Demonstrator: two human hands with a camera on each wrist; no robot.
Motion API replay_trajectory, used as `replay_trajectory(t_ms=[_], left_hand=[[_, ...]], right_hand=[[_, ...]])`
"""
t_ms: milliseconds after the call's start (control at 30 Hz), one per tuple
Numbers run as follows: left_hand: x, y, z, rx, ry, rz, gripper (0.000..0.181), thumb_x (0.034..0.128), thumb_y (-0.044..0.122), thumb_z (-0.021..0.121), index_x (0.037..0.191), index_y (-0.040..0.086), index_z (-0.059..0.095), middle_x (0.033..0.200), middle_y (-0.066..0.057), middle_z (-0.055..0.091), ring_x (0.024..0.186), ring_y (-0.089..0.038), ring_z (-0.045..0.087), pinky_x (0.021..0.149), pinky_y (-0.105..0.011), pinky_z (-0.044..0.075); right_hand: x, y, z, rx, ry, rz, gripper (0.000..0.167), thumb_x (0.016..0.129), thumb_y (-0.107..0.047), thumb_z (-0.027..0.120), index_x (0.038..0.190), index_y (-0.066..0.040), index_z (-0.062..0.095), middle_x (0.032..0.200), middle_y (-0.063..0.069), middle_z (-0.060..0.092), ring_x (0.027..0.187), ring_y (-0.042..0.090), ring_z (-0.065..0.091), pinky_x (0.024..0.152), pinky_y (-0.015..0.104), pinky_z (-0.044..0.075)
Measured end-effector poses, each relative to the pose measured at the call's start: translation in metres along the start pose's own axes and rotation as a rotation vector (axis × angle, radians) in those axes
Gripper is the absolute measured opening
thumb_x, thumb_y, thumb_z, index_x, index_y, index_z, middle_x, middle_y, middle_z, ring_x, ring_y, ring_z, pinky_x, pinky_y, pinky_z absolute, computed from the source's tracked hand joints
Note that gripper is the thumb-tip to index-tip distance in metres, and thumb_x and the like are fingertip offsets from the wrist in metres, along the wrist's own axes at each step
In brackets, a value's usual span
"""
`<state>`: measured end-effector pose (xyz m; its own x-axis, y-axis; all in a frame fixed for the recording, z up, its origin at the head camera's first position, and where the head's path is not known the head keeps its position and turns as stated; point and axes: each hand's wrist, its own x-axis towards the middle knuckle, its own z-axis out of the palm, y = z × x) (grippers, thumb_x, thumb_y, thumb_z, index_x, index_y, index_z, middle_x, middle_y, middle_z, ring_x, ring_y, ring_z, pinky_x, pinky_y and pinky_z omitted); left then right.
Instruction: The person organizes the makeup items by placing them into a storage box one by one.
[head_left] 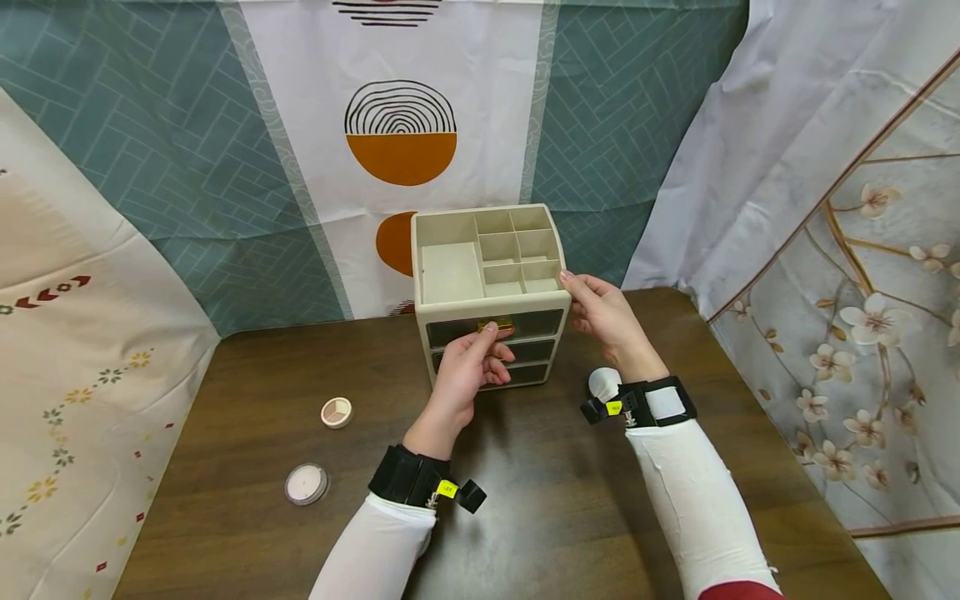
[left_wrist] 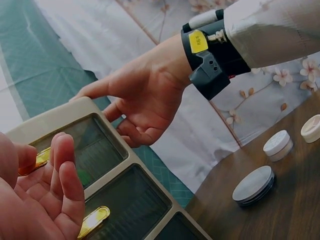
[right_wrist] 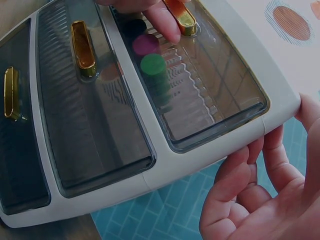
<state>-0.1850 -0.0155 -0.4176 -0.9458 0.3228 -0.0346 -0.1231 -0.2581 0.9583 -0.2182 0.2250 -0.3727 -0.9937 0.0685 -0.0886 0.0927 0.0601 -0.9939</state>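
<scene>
In the head view, we see the cream drawer organizer (head_left: pixel 491 305) standing at the back of the tabletop (head_left: pixel 247 400), near the patterned curtain (head_left: pixel 487 100). Our left hand (head_left: pixel 471 367) pinches the gold handle (head_left: pixel 505 322) of the top drawer (head_left: pixel 542 323); our right hand (head_left: pixel 606 321) grips the organizer's right side, thumb at the upper edge. A white jar (head_left: pixel 603 382) sits beside the right wrist, while a small round palette (head_left: pixel 337 412) and a powder compact (head_left: pixel 305 483) lie well off to the left.

From the left wrist, we see a grey-lidded container (left_wrist: pixel 254 183) and two paler ones on the tabletop.

From the right wrist, we make out a green item (right_wrist: pixel 153 65) and a magenta item (right_wrist: pixel 146 45) behind the top drawer's clear front.
</scene>
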Motion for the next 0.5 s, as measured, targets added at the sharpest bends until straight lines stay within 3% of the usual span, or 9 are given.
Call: replay_trajectory(t_ms=[300, 500], left_hand=[[-0.006, -0.008, -0.002, 0.046, -0.023, -0.014, 0.046, 0.1146, 0.036, 0.052, 0.14, -0.001, 0.064, 0.092, -0.009, 0.068, 0.065, -0.015, 0.066, 0.066, -0.026, 0.055], [-0.014, -0.022, -0.009, 0.022, -0.004, -0.054, 0.048, 0.1131, 0.038, 0.055, 0.142, 0.0, 0.065, 0.09, -0.003, 0.067, 0.064, -0.014, 0.065, 0.065, -0.026, 0.054]], right_hand=[[0.001, 0.001, -0.001, 0.006, 0.009, 0.004, 0.042, 0.103, -0.053, 0.069, 0.113, -0.013, 0.068, 0.099, -0.003, 0.071, 0.089, 0.012, 0.065, 0.072, 0.027, 0.046], [0.001, 0.001, -0.002, 0.008, 0.001, 0.01, 0.04, 0.103, -0.053, 0.068, 0.11, -0.014, 0.068, 0.1, -0.003, 0.071, 0.09, 0.012, 0.065, 0.075, 0.03, 0.047]])
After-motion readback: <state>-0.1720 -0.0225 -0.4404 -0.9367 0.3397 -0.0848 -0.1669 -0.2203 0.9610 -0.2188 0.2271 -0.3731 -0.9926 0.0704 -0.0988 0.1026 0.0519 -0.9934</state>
